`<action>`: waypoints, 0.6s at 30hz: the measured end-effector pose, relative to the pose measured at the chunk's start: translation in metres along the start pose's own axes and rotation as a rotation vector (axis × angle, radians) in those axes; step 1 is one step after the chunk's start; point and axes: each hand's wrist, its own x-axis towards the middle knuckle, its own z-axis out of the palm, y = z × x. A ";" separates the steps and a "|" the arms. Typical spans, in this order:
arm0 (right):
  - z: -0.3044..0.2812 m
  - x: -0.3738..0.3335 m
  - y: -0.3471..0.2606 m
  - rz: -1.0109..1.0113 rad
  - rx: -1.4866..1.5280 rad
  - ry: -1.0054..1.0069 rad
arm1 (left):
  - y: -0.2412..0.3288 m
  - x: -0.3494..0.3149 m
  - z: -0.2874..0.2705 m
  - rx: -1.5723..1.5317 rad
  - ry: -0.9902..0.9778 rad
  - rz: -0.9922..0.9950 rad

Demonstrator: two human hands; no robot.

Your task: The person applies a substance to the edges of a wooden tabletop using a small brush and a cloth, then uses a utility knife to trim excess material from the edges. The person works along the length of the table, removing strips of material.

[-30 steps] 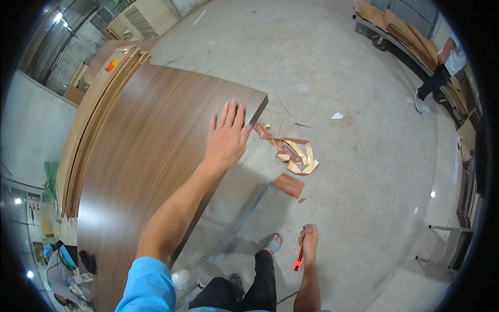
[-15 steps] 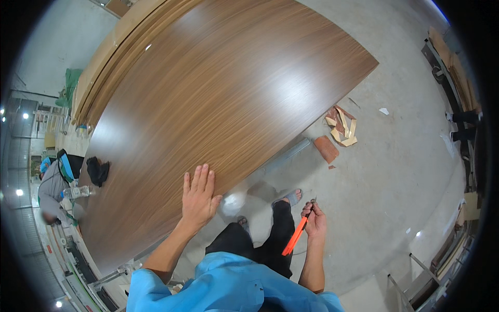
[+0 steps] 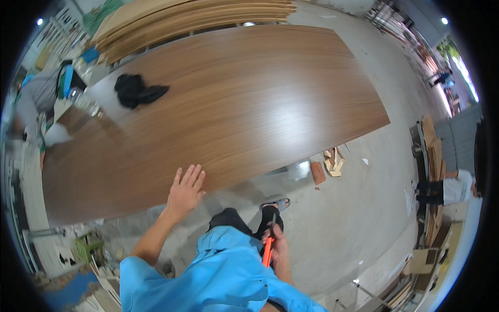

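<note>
A large brown wood-grain panel [image 3: 239,99] spreads out before me. My left hand [image 3: 184,192] lies on it close to the near edge, palm down with the fingers stretched out. Down by my right leg, my right hand [image 3: 278,243] is closed round an orange-red utility knife [image 3: 267,253], its dark tip pointing up and away from me. A crumpled black cloth [image 3: 136,91] rests on the panel's far left part. Beside the cloth, a clear plastic bottle [image 3: 86,102] stands or lies near the left edge; its footing is blurred.
Stacked boards [image 3: 192,23] lie behind the panel. Offcuts [image 3: 334,162] and a reddish-brown roll-like piece [image 3: 317,173] are on the floor past its near edge. A person in grey [image 3: 41,93] bends at the left; another [image 3: 452,187] stands at the right. A green stool [image 3: 89,247] is at lower left.
My view has turned rightward, so the panel now runs more across the picture. My right hand, with the knife, has come closer to my body. My left hand stays flat on the panel.
</note>
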 end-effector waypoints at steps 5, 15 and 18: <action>0.005 -0.017 -0.024 -0.138 -0.088 0.053 | -0.083 -0.118 -0.010 0.063 0.074 -0.145; -0.041 -0.019 -0.056 -0.125 -0.265 0.233 | -0.134 -0.220 0.024 0.336 0.751 -0.887; -0.010 -0.002 -0.069 -0.206 -0.187 0.172 | -0.049 -0.146 0.053 0.102 0.677 -0.659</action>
